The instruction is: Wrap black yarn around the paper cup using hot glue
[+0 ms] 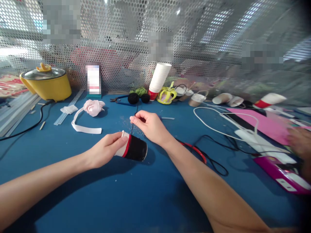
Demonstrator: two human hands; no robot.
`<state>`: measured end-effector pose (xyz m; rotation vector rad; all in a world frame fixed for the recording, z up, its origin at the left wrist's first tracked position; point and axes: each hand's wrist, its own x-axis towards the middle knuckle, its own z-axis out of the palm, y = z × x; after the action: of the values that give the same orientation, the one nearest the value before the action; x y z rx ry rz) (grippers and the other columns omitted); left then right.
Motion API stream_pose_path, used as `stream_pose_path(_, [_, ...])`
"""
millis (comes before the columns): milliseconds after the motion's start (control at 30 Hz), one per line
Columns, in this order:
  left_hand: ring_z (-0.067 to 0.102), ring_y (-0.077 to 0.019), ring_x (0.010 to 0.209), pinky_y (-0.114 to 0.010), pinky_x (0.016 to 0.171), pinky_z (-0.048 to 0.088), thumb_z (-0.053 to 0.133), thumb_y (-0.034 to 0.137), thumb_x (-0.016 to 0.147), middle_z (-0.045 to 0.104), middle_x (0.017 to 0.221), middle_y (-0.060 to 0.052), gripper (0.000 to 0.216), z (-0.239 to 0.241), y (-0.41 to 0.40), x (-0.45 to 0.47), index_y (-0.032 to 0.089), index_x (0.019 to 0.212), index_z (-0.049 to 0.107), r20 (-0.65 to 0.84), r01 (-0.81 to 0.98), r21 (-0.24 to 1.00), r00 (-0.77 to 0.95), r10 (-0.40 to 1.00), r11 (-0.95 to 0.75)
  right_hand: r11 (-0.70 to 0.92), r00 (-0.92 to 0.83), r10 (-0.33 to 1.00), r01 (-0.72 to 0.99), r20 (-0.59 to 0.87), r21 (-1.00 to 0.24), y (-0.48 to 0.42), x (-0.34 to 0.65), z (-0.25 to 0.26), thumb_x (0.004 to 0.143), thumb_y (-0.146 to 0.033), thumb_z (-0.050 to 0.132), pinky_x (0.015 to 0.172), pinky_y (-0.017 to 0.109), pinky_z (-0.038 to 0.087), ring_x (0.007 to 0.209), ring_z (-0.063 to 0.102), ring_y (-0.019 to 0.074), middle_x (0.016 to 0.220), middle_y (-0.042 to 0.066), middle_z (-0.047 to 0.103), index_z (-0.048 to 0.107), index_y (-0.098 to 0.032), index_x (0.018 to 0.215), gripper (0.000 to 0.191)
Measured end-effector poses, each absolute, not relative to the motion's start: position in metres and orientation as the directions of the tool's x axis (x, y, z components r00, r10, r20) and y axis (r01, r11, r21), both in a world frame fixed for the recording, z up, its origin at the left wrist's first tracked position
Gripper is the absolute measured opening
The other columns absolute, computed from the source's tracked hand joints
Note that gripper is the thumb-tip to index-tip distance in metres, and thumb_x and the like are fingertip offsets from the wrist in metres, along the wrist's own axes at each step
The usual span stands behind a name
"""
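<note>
My left hand [107, 149] is wrapped round the rim end of a paper cup [133, 148] that lies on its side over the blue table [136, 197]. Most of the cup is covered in black yarn, with a red band and white paper showing near my fingers. My right hand [150, 126] pinches a strand of black yarn [134, 119] just above the cup. The strand runs back to a black yarn ball [133, 98] at the far side of the table.
A yellow electric pot [46, 84] stands far left, and a stack of white cups [159, 79] leans against the perforated metal screen. Pink fabric flower [93, 107] with white band, pliers, cables, a power strip and pink sheets lie around. Another person's hand [300, 140] is at the right edge.
</note>
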<state>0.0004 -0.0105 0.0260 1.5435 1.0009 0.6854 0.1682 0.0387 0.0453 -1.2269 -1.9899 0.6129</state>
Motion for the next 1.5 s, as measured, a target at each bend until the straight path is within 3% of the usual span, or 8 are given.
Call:
stream_pose_path(1033, [0.039,-0.0115,0.065,-0.022,0.06,0.035,0.034,0.039,0.086,0.047,0.071,0.001,0.031,0.027,-0.012,-0.001,0.014,0.084,0.052,-0.013,0.241,0.962,0.513,0.858,-0.129,0.418,-0.308,0.908,0.651,0.282,-0.634,0.032,0.172,0.061,0.078,-0.031,0.051,0.048,0.022,0.028,0.047,0.034,0.0073,0.05,-0.005,0.042,0.052,-0.016,0.06,0.024])
stream_pose_path(1500, [0.041,-0.0117,0.068,-0.022,0.064,0.037,0.031,0.036,0.088,0.05,0.077,-0.001,0.031,0.029,-0.015,-0.003,0.013,0.08,0.05,0.115,0.236,0.922,0.587,0.802,-0.305,0.39,-0.402,0.905,0.654,0.139,-0.648,0.034,0.166,0.048,0.079,-0.029,0.052,0.05,0.022,0.03,0.051,0.041,0.0079,0.055,-0.002,0.051,0.052,-0.015,0.061,0.023])
